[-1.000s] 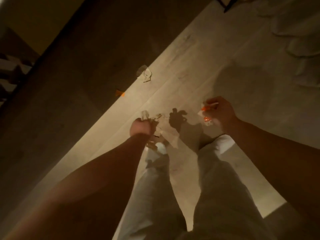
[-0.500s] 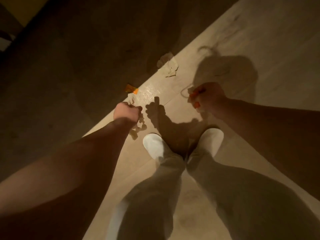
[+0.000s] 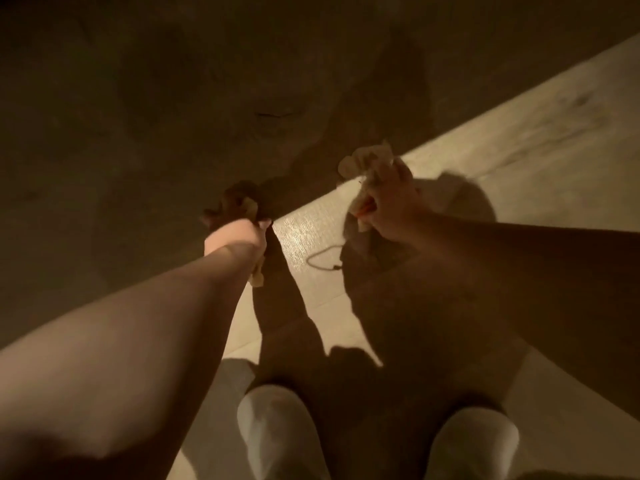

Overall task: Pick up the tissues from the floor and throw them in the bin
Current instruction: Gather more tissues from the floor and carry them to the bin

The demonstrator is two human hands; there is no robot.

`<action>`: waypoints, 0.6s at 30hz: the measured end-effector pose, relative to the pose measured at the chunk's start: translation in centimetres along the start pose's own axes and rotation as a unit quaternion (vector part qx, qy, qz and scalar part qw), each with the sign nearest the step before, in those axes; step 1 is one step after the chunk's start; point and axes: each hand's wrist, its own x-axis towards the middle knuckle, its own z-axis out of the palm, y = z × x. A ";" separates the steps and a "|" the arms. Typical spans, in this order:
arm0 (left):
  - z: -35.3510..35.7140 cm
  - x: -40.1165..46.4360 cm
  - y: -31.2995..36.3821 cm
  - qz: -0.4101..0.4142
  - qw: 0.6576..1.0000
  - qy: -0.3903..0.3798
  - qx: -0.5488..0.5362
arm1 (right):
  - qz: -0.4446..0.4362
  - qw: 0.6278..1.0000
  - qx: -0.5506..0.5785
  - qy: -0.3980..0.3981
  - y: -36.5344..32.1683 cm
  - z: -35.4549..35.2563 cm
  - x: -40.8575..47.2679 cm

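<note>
— Looking down from head height: how many hands are in view, and what is in each?

— Two. The left hand [image 3: 239, 235] is fisted tight around a wad of crumpled tissues [image 3: 247, 209]; paper sticks out beyond the knuckles on the far side and a scrap hangs below the wrist on the near side. The right hand [image 3: 391, 206] is likewise clamped on a second wad of tissues [image 3: 367, 161], which fans out past the fingers on the far side. A small orange item [image 3: 367, 207] is pinched in with that wad; what it is cannot be told.

— How many tissues in each wad?

— Cannot be counted; each is bunched together and the light is dim. Two wads, one per hand, both held clear of the floor [image 3: 519, 140].

— Anything on the floor itself?

— One thin looped cord or string [image 3: 323, 259] lies on the lit boards between the two hands, nearer the right. The floor is split on a diagonal: left and far parts in deep shadow, right part lit. Shadows of both arms fall across the lit strip.

— Anything else of the person?

— Two bare forearms reaching forward, and two pale rounded shapes at the near edge, one left [image 3: 277, 431] and one right [image 3: 474, 441], either shoes or trousered knees; blur prevents saying which.
</note>
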 end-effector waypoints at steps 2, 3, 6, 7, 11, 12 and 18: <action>1.3 1.3 -0.1 0.014 0.995 0.076 -0.063 | -0.021 1.000 0.008 -0.001 -0.2 0.6 1.2; 1.8 1.2 -0.1 0.010 0.988 0.110 -0.107 | -0.030 1.000 0.004 0.003 -0.2 1.1 1.4; 2.5 -0.4 -0.4 -0.010 0.972 0.156 -0.173 | -0.064 0.997 -0.001 0.054 0.1 1.5 0.0; 2.7 -0.6 -0.6 -0.016 0.974 0.153 -0.169 | -0.064 0.995 0.006 0.075 0.1 1.6 -0.6; 2.8 0.1 -1.2 -0.047 0.988 0.086 -0.117 | -0.066 0.991 0.012 0.117 -0.3 1.3 -1.8; 2.7 0.4 -1.3 -0.052 0.990 0.079 -0.109 | -0.061 0.991 0.021 0.114 -0.6 1.1 -1.8; 1.4 -0.8 -0.7 -0.033 0.992 0.059 -0.102 | 0.036 0.998 0.004 0.043 -1.6 0.7 -1.5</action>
